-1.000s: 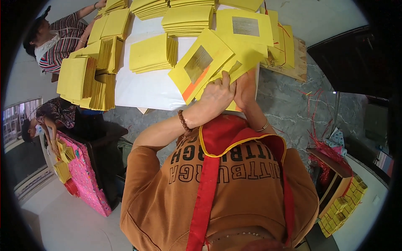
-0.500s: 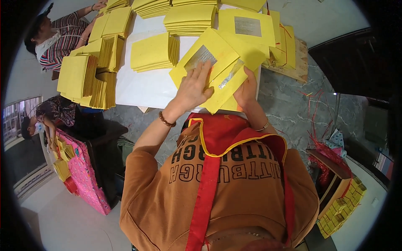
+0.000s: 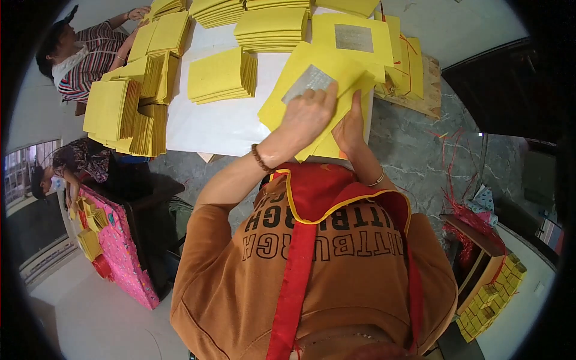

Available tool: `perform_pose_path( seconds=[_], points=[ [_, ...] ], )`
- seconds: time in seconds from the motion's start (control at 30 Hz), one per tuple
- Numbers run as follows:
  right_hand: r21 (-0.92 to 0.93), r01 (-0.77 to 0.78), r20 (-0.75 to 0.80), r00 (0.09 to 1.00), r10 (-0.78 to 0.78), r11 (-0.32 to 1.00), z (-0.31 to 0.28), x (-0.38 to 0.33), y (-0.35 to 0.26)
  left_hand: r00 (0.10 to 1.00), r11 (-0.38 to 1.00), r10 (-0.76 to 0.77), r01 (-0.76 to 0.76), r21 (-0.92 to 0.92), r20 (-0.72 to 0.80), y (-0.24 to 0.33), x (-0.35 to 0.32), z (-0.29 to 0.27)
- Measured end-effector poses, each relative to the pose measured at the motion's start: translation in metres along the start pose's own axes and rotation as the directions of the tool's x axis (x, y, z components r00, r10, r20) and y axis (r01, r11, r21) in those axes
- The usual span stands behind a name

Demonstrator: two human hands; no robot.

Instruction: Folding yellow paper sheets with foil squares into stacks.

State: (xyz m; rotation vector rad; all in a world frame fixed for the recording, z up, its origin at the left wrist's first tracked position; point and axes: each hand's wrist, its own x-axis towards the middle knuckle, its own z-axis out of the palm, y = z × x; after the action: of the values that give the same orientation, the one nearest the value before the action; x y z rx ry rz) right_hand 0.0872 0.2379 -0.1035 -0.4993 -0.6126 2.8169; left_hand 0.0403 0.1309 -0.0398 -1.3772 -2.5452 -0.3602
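Observation:
Yellow paper sheets lie stacked at the table's near edge in front of me; the top one bears a silver foil patch. My left hand rests over that sheet just below the patch, its fingers curled and closed at the raised fold. At the right side, my right hand grips the folded edge of the yellow paper, thumb on top, other fingers partly hidden behind it. Beyond them lies another yellow sheet with a foil patch.
Folded yellow paper stacks stand on the white-covered table, including a small stack and a larger group at left. Bundles tied with red string sit at right. One person works at far left, another below.
My left hand has slid right across the sheet, its spread fingers now curled. The foil patch on the folded part is no longer visible. My right hand has stayed nearly in place.

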Motion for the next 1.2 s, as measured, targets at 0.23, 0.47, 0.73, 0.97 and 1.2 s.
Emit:
perform_pose_path(
  seconds=[0.23, 0.47, 0.73, 0.97, 1.2],
  points=[
    [-0.231, -0.002, 0.045, 0.999, 0.013, 0.973, -0.013, 0.003, 0.001, 0.984, 0.986, -0.028, 0.056, -0.156, 0.177, 0.011, 0.000, 0.014],
    [-0.091, -0.053, 0.036, 0.998, 0.056, 0.994, 0.006, -0.004, -0.015, 0.942, 0.926, -0.283, 0.219, -0.309, -0.181, -0.082, -0.003, 0.013],
    [-0.019, -0.072, 0.117, 0.990, 0.074, 0.997, 0.010, 0.000, -0.029, 0.942, -0.130, -0.257, 0.186, -0.974, 0.214, -0.089, -0.012, -0.025],
    [-0.229, 0.231, 0.083, 0.973, -0.217, 0.946, 0.005, -0.002, -0.037, 0.980, 0.227, -0.132, 0.174, -0.958, 0.147, -0.082, 0.003, -0.048],
    [-0.622, 0.514, 0.479, 0.847, -0.233, 0.591, -0.001, -0.004, -0.106, 0.941, 0.785, 0.193, 0.022, -0.620, 0.277, -0.067, 0.041, -0.101]
  ],
)
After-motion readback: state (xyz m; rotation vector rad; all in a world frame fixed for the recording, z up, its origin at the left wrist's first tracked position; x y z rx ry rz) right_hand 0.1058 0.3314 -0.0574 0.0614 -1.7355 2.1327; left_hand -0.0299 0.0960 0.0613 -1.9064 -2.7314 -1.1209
